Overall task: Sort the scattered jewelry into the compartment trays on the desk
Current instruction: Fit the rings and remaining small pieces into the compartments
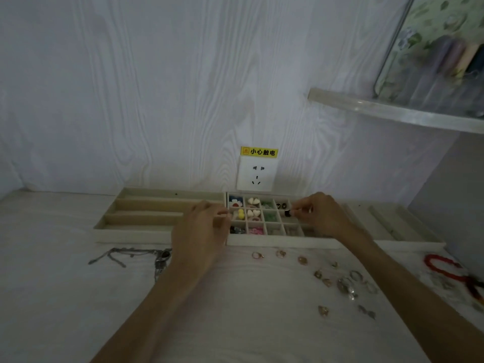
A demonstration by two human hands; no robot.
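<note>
A beige grid tray (282, 242) with small compartments holds earrings and beads in several cells. My right hand (322, 213) pinches a small black piece (288, 213) over the tray's middle row. My left hand (201, 231) rests at the grid tray's left edge, fingers curled against the rim; what it holds, if anything, is hidden. To the left lies a long-slot tray (136, 234), its slots bare. Several loose rings (345, 281) are scattered on the white desk in front of the trays.
A grey chain necklace (131, 255) lies at the front left of the trays. A red bracelet (450, 271) sits near the desk's right edge. A wall socket (254, 174) is behind the trays, a clear shelf (392, 108) overhead at right.
</note>
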